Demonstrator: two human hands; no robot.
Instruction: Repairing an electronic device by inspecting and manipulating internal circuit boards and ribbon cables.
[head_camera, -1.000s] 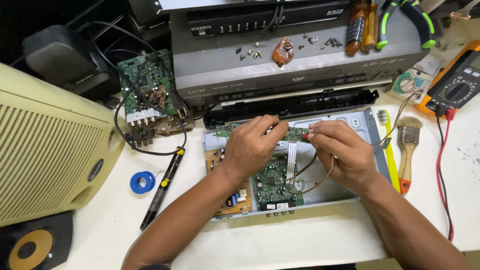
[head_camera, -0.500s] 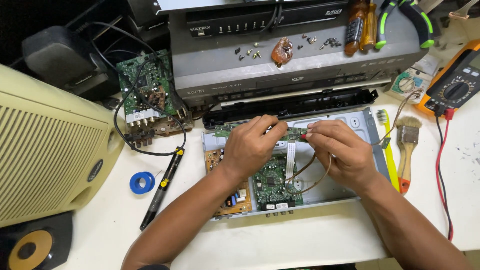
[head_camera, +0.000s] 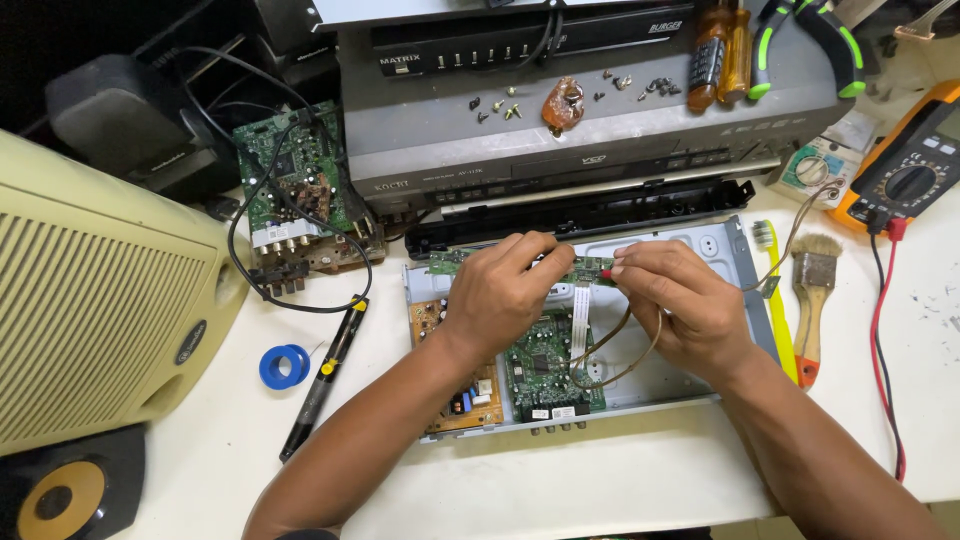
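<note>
My left hand (head_camera: 503, 293) and my right hand (head_camera: 676, 301) together pinch a narrow green circuit strip (head_camera: 590, 268) above an opened grey metal chassis (head_camera: 722, 262). Inside the chassis lie a green main board (head_camera: 540, 362) and a tan power board (head_camera: 470, 393). A white flat ribbon cable (head_camera: 579, 320) runs from the strip down to the green board. A thin brown wire (head_camera: 622, 352) loops under my right hand. The long black front bezel (head_camera: 580, 212) rests just behind the chassis.
A grey disc player (head_camera: 590, 120) with loose screws stands behind, screwdrivers (head_camera: 718, 50) and green pliers (head_camera: 805, 35) on it. A loose green board (head_camera: 295, 185), soldering iron (head_camera: 322, 378), blue tape roll (head_camera: 284, 365) and cream speaker (head_camera: 100, 310) lie left. A multimeter (head_camera: 905, 165), brush (head_camera: 815, 295), yellow toothbrush (head_camera: 774, 295) lie right.
</note>
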